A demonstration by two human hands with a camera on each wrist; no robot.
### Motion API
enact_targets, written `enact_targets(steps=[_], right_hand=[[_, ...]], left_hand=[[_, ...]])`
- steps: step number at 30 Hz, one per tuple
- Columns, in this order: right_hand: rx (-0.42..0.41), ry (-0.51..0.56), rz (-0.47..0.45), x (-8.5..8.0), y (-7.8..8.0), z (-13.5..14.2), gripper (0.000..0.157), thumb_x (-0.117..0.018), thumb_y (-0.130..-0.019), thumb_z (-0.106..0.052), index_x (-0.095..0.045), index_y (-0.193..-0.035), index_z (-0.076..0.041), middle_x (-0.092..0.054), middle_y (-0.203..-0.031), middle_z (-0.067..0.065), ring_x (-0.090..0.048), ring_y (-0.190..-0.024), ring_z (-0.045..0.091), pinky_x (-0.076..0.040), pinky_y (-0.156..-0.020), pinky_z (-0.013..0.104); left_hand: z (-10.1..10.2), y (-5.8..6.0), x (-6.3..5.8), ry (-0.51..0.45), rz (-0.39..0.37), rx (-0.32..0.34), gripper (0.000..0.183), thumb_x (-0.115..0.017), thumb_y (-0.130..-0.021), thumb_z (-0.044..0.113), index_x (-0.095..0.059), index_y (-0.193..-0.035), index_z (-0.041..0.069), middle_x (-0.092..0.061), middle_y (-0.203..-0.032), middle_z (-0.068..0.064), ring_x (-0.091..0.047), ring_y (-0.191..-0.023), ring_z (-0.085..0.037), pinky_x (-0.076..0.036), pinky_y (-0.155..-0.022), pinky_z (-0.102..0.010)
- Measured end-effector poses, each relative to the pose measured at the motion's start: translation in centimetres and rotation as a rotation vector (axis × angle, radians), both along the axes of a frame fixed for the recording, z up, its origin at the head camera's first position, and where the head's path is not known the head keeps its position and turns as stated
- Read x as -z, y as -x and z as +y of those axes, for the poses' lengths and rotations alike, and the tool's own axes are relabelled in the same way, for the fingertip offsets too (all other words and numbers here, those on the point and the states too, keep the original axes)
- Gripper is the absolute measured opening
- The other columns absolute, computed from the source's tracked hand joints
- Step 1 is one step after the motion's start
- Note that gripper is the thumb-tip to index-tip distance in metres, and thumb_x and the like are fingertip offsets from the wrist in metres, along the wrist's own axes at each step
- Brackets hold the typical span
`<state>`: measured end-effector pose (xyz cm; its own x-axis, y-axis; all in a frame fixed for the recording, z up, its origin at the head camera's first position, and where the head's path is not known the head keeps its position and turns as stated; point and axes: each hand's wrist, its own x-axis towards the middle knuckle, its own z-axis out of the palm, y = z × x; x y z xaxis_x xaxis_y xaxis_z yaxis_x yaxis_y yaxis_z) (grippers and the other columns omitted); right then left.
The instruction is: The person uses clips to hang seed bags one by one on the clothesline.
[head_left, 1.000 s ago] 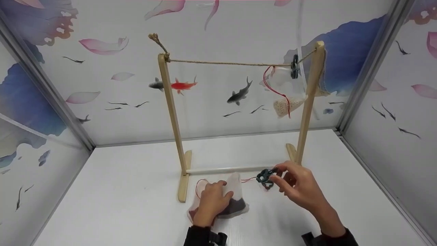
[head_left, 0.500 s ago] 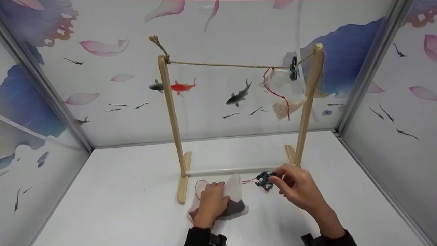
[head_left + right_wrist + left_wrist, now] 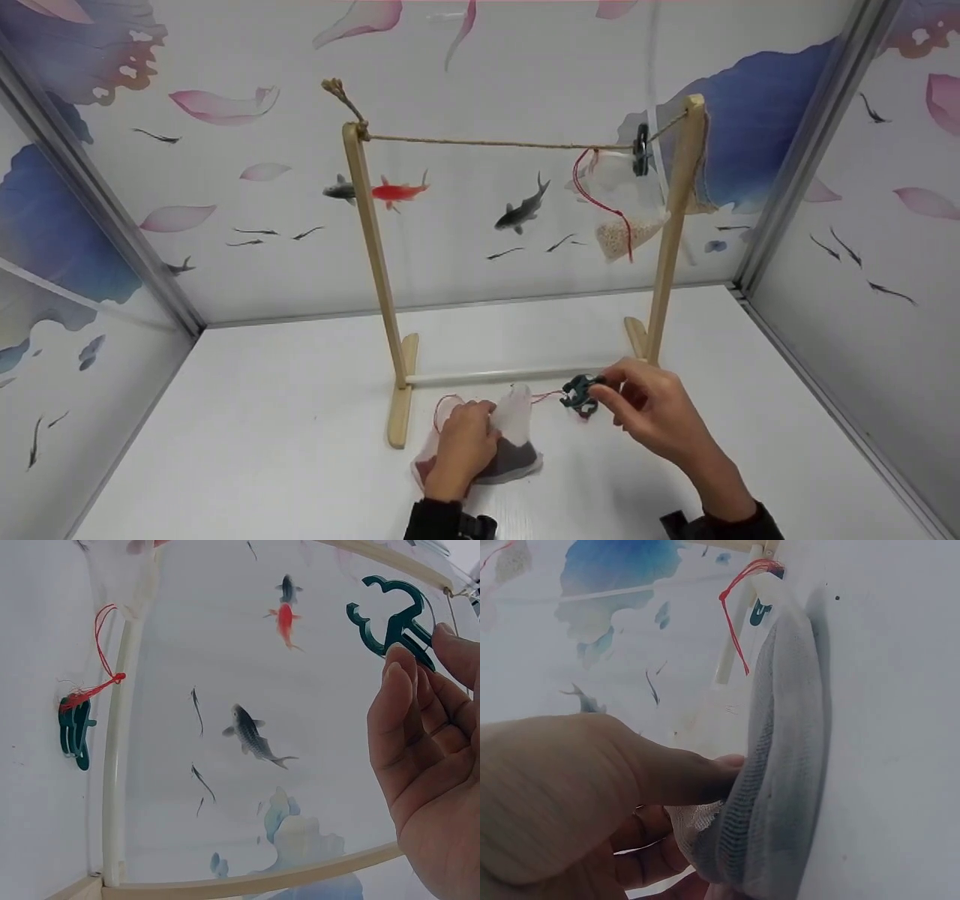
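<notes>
My left hand (image 3: pixel 466 446) pinches a white mesh drawstring bag (image 3: pixel 791 742) with dark contents between thumb and fingers, low over the table. Red drawstrings (image 3: pixel 739 611) trail from the bag's top. Under and left of that hand lies a second mesh bag (image 3: pixel 426 466) with reddish contents, partly hidden by the hand. My right hand (image 3: pixel 656 409) holds a dark green clothespin (image 3: pixel 397 619) by its handles between thumb and fingertips, jaws apart and with nothing in them. A second green clothespin (image 3: pixel 75 731) lies on the table by the red string tassel, below the held one.
Behind the hands stands a wooden frame (image 3: pixel 375 277) with a rope (image 3: pixel 480 141) strung between its posts and a white bar (image 3: pixel 502 376) low down. Near the right post, another clothespin (image 3: pixel 640 150) holds a bag of pale grains (image 3: pixel 626 234) on the rope. Printed panels enclose the table.
My left thumb has drawn in towards the fingers, and the dark bag's top has shifted slightly. The clothespin in my right hand has turned a little; that hand has barely moved.
</notes>
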<state>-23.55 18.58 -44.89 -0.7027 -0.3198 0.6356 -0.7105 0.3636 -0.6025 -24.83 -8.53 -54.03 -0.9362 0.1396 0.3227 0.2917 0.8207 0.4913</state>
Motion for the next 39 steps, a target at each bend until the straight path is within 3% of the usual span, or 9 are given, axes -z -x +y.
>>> enact_targets(steps=[5,13,23,39], right_hand=[[-0.006,0.003,0.004,-0.1,-0.1,0.0,0.02,-0.075,-0.092,-0.005,-0.068,-0.099,-0.022,-0.059,-0.078,-0.01,-0.057,-0.05,0.009,-0.046,-0.044,0.021],[0.001,-0.006,0.005,-0.2,-0.1,0.0,0.019,-0.074,-0.092,-0.006,-0.069,-0.101,-0.022,-0.059,-0.078,-0.011,-0.056,-0.051,0.006,-0.046,-0.044,0.021],[0.029,-0.01,0.014,0.1,-0.1,0.0,0.021,-0.076,-0.09,-0.001,-0.07,-0.1,-0.018,-0.059,-0.076,-0.01,-0.055,-0.049,0.005,-0.044,-0.043,0.02],[0.018,-0.017,0.001,-0.2,-0.1,0.2,0.015,-0.075,-0.093,-0.008,-0.069,-0.1,-0.019,-0.059,-0.078,-0.011,-0.055,-0.05,0.003,-0.045,-0.042,0.021]], left_hand=[[0.0,0.0,0.0,-0.015,0.061,0.001,0.012,-0.078,-0.081,0.0,-0.071,-0.091,0.003,-0.066,-0.079,-0.005,-0.064,-0.077,-0.024,-0.052,-0.07,-0.04],[0.0,-0.1,-0.9,-0.138,0.07,0.013,0.011,-0.075,-0.083,-0.003,-0.071,-0.09,0.005,-0.066,-0.075,0.0,-0.058,-0.065,-0.014,-0.05,-0.06,-0.035],[-0.2,0.2,-1.4,-0.292,-0.04,0.023,0.009,-0.076,-0.087,0.001,-0.072,-0.094,0.005,-0.066,-0.079,0.002,-0.061,-0.073,-0.012,-0.051,-0.066,-0.031],[-0.5,0.5,-2.4,-0.483,-0.039,0.092,0.005,-0.076,-0.09,0.008,-0.074,-0.092,0.004,-0.064,-0.076,0.005,-0.053,-0.066,-0.006,-0.047,-0.063,-0.025]])
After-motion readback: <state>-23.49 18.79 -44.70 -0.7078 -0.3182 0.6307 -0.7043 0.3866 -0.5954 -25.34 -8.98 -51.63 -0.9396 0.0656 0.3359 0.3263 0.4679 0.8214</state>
